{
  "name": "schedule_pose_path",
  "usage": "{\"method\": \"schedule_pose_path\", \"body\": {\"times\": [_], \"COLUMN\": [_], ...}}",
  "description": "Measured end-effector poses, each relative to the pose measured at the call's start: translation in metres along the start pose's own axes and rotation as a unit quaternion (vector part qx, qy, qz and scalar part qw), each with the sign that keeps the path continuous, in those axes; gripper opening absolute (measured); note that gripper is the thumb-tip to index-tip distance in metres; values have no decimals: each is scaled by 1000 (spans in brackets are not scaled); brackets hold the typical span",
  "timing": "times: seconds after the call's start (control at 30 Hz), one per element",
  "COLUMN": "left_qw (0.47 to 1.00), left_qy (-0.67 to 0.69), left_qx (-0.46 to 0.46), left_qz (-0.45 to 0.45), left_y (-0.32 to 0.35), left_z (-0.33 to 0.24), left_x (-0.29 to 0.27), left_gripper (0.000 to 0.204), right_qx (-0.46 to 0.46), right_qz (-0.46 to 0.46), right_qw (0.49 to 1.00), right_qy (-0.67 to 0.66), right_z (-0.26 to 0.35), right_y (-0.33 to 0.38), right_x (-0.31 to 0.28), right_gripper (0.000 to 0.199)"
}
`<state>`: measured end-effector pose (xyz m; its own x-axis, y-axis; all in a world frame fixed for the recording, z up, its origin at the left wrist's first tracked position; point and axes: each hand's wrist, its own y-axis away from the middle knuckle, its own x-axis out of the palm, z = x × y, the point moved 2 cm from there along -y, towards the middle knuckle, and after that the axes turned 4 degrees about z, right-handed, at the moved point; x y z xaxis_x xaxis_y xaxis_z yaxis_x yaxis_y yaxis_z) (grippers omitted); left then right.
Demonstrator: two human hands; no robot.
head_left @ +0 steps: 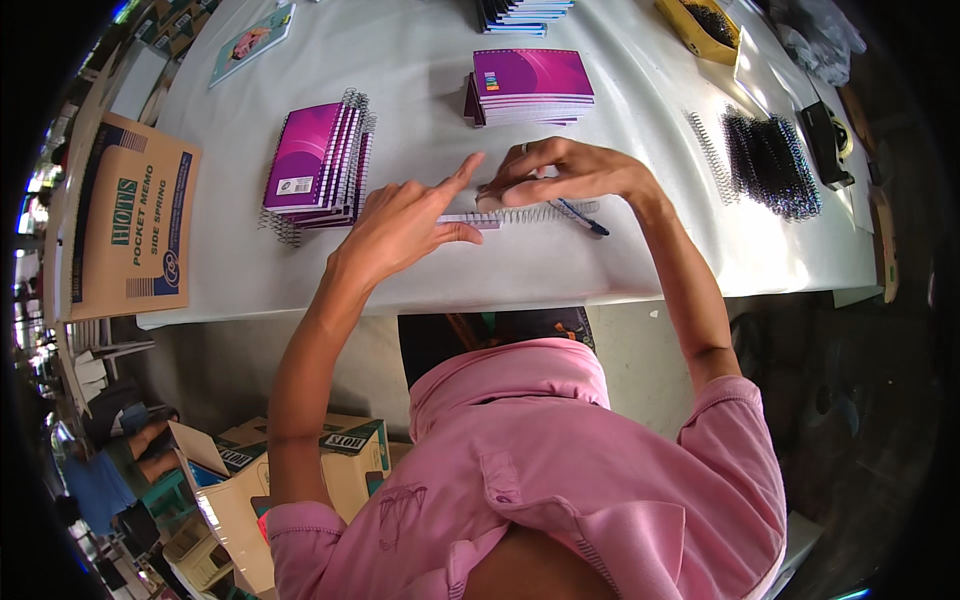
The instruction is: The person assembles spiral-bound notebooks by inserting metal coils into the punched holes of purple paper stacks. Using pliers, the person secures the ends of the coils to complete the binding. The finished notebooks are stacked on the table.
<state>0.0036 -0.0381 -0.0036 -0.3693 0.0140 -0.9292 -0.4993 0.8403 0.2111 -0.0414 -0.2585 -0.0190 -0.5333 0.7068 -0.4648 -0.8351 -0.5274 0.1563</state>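
My left hand (400, 222) holds a small notebook (468, 221), seen edge-on with its punched holes showing. The thumb lies along its near side, and the index finger points out above it. Close by on the right, my right hand (570, 172) is closed, its fingertips at the left end of a clear spiral coil (545, 213) in line with the holes. Its fingers partly hide that end, so how far the coil is threaded cannot be told. A dark blue pen (582, 218) lies on the table across the coil.
Purple coil-bound notebooks (305, 160) stack at left; more purple notebooks (530, 85) stand behind my hands. Dark coils (770, 165), a black tape dispenser (828, 145) and a yellow tray (700, 28) are at right. A cardboard box (135, 215) flanks the white table (650, 270).
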Motion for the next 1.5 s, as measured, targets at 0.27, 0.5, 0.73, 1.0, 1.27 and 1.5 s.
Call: {"method": "schedule_pose_path", "body": {"times": [0.27,0.5,0.73,1.0,1.27,1.5], "left_qw": [999,999,999,996,970,902], "left_qy": [8,2,-13,-5,205,377], "left_qx": [-37,-17,-46,-63,-64,-29], "left_qz": [-4,-34,-7,-59,-115,-206], "left_y": [-2,4,6,9,13,16], "left_z": [3,14,7,20,41,39], "left_x": [-4,1,-6,-3,13,26], "left_gripper": [94,93,96,95,101,100], "right_qx": [5,7,-29,-31,-61,-96], "right_qz": [-38,-28,-22,-9,-9,4], "right_qw": [999,998,998,997,988,980], "right_qy": [-10,-52,-59,-72,-142,-175], "right_z": [1,6,3,11,5,7], "right_y": [-9,-16,-21,-27,-39,-46], "right_x": [-6,2,3,-4,-4,-5], "right_gripper": [57,58,50,55,53,56]}}
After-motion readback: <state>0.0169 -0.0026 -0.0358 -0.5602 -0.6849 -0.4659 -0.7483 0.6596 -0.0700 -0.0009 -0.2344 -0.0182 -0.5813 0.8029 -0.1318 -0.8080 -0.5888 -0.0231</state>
